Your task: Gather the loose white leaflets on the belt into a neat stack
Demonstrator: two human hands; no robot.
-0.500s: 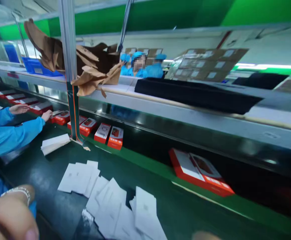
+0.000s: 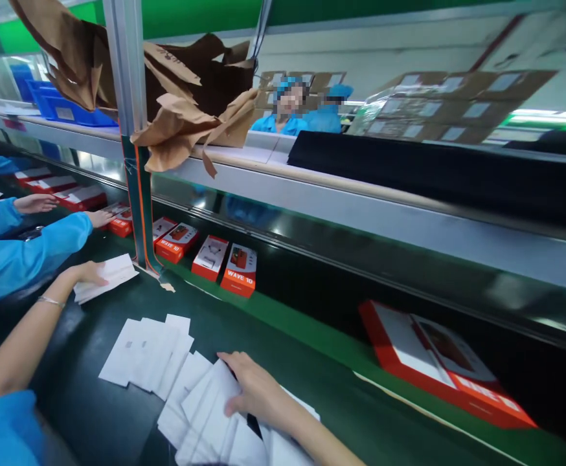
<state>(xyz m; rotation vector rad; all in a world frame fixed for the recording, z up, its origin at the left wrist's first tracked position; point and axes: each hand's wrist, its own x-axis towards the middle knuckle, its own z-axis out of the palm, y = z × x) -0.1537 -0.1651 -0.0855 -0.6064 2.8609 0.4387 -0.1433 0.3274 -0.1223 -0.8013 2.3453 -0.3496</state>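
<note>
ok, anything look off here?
Mainly the crumpled, ragged brown paper heaped on the shelf by the post, hanging over the front edge. A small pale scrap lies at the post's foot. White papers under the right hand are unevenly fanned.

Right hand [image 2: 256,389] obscures part of the white leaflets [image 2: 203,417], cut off at the lower edge; their print is too small to read. Lettering on the nearest red carton [image 2: 458,353] is blurred; black cloth [image 2: 438,178] is cut off at right.
</note>
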